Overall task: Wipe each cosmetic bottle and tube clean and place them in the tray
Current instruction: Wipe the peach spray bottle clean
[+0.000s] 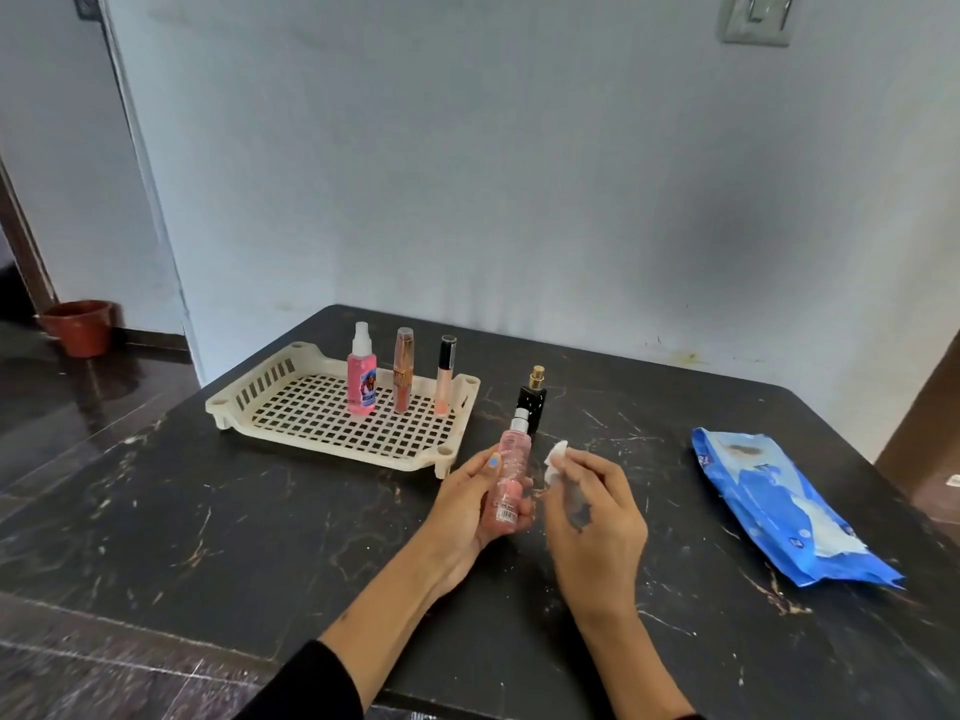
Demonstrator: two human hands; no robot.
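My left hand (467,504) grips a clear pink spray bottle (508,472) with a silver pump, held tilted above the table. Just to its right, my right hand (592,504) pinches a small white wipe (556,457), which sits close to the bottle without touching it. The cream lattice tray (311,423) stands at the back left. Upright in the tray are a pink spray bottle (362,379), a brown tube (403,374) and a slim gloss tube with a black cap (445,376). A black perfume bottle with a gold top (533,402) stands on the table to the right of the tray.
A blue pack of wipes (779,511) lies at the right of the dark marble table (208,511). The wall runs right behind the table. A terracotta pot (80,327) stands on the floor at far left.
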